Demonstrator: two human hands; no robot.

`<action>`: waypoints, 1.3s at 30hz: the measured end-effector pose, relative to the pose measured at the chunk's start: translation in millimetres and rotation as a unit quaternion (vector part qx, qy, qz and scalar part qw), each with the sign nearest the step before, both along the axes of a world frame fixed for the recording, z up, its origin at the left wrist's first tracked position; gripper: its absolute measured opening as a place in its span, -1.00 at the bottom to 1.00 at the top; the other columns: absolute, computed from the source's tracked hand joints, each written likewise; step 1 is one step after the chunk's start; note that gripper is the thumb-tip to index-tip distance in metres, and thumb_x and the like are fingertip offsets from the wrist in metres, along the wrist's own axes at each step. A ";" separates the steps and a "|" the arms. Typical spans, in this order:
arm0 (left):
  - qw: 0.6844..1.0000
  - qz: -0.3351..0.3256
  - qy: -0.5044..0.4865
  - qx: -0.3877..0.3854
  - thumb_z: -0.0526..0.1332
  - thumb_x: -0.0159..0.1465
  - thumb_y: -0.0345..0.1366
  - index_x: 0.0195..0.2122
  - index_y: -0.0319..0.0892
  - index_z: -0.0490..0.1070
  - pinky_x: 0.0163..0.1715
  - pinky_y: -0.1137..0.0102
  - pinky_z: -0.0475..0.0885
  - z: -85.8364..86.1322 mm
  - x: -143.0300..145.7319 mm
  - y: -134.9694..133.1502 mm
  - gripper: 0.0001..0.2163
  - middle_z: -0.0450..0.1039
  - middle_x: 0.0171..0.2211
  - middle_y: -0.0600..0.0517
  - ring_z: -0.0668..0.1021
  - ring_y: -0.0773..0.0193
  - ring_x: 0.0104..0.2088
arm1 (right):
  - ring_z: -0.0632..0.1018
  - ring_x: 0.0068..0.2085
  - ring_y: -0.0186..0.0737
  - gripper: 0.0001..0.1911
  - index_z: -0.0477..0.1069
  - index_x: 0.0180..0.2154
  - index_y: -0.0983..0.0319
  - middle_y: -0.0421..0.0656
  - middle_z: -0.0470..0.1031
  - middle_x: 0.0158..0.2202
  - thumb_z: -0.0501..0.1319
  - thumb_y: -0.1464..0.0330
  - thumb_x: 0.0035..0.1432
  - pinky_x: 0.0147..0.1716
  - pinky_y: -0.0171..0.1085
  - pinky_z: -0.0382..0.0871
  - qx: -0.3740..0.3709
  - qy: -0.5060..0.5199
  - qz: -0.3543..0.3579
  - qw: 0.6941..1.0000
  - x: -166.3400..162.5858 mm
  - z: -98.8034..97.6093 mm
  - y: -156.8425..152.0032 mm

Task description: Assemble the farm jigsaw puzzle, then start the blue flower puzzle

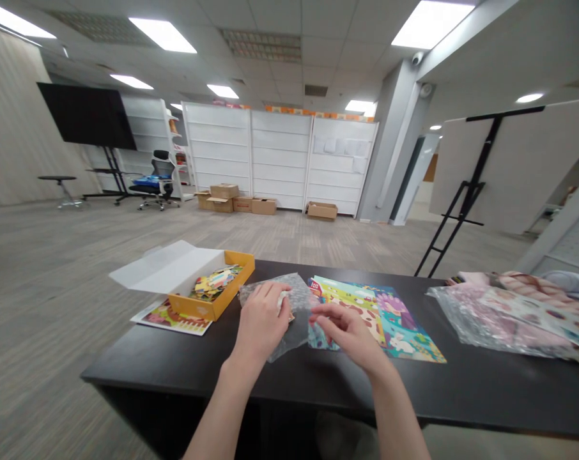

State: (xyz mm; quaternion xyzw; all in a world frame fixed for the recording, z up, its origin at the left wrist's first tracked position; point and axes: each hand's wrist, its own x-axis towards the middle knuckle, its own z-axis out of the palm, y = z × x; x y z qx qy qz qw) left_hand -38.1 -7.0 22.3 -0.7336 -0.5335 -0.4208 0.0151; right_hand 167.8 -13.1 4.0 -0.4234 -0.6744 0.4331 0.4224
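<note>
My left hand is curled over a clear plastic bag on the dark table, gripping it. Part of a small pale piece shows beside its thumb; what else lies under the palm is hidden. My right hand hovers with bent, parted fingers and nothing visible in them, just right of the bag. Beneath and beyond it lie colourful picture sheets, one with a cow and a farm scene, another with a white rabbit. To the left, an open yellow box holds a heap of puzzle pieces.
Under the yellow box, a printed picture card sticks out. At the right of the black table are plastic-wrapped pink textiles and a sticker sheet. Beyond stand an easel-like stand, cardboard boxes and an office chair.
</note>
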 end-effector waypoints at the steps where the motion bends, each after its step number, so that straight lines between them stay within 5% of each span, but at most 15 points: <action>1: 1.000 -0.011 0.002 0.005 0.12 0.34 -0.44 -0.13 -0.13 0.45 0.04 0.22 0.41 0.1 4.3 -0.3 -0.83 0.56 -0.12 -0.02 0.55 0.12 -0.04 | 0.53 -0.40 -0.27 -0.60 0.56 -0.10 0.23 -0.08 0.63 -0.25 0.24 0.07 0.20 -0.43 -0.30 0.43 0.006 -0.004 -0.041 0.999 11.9 -1.0 1.5; 6: 0.994 -0.094 0.055 -0.013 0.07 0.38 -0.46 -0.15 -0.11 0.45 0.06 0.21 0.39 -5.2 38.6 -3.6 -0.81 0.56 -0.14 -0.01 0.55 0.15 -0.07 | 0.62 -0.30 -0.12 -0.66 0.54 -0.21 0.23 -0.05 0.63 -0.29 0.13 0.15 0.23 -0.29 -0.20 0.48 0.050 -0.149 -0.212 0.965 60.5 -18.4 10.6; 11: 0.969 -0.180 0.158 -0.068 0.04 0.39 -0.48 -0.05 -0.12 0.43 0.02 0.19 0.38 -23.5 79.6 -6.5 -0.76 0.55 -0.06 -0.04 0.52 0.12 0.01 | 0.60 -0.07 -0.05 -0.72 0.53 -0.10 0.23 -0.01 0.59 -0.08 0.18 0.28 0.20 0.00 -0.09 0.43 0.096 -0.279 -0.230 0.927 79.2 -40.7 14.4; 16: 0.969 -0.094 0.200 -0.110 0.10 0.37 -0.41 0.00 -0.14 0.42 0.10 0.04 0.31 -43.8 90.4 2.5 -0.78 0.51 0.04 -0.12 0.43 -0.04 0.16 | 0.49 0.10 0.01 -0.81 0.55 -0.17 0.18 -0.02 0.56 -0.06 0.29 0.38 0.13 0.13 -0.06 0.30 0.124 -0.330 -0.170 0.920 70.6 -46.5 11.0; 21: 0.964 -0.027 0.212 -0.155 0.17 0.35 -0.22 -0.08 -0.17 0.46 0.08 0.02 0.32 -40.5 79.9 9.9 -0.80 0.52 -0.02 -0.16 0.47 -0.09 0.08 | 0.50 0.08 0.00 -0.78 0.55 -0.13 0.19 -0.03 0.56 -0.04 0.27 0.44 0.14 0.14 -0.07 0.28 0.105 -0.343 -0.177 0.916 66.0 -42.3 5.8; 27: 0.958 0.009 0.233 -0.164 0.11 0.26 -0.44 -0.06 -0.21 0.48 0.04 0.04 0.33 -35.1 75.1 10.1 -0.74 0.52 -0.04 -0.19 0.50 -0.08 0.02 | 0.54 0.00 -0.05 -0.79 0.57 -0.19 0.17 -0.04 0.58 -0.09 0.23 0.45 0.14 0.05 -0.16 0.33 0.090 -0.350 -0.197 0.911 71.9 -43.4 6.0; 33: 0.967 -0.037 0.219 -0.128 0.15 0.24 -0.44 0.05 -0.13 0.46 0.13 0.03 0.30 -40.9 82.4 6.7 -0.65 0.37 0.23 -0.14 0.40 -0.05 0.17 | 0.54 0.00 -0.06 -0.78 0.56 -0.23 0.19 -0.05 0.59 -0.12 0.19 0.49 0.10 0.09 -0.16 0.31 0.079 -0.365 -0.186 0.909 77.2 -43.5 6.6; 39: 0.969 -0.029 0.204 -0.138 0.19 0.34 -0.21 -0.01 -0.12 0.51 0.09 0.01 0.33 -43.8 84.4 7.3 -0.75 0.43 0.18 -0.12 0.42 -0.08 0.14 | 0.55 0.01 -0.06 -0.77 0.55 -0.23 0.21 -0.04 0.60 -0.11 0.18 0.49 0.09 0.04 -0.17 0.36 0.074 -0.350 -0.184 0.915 83.1 -42.7 5.1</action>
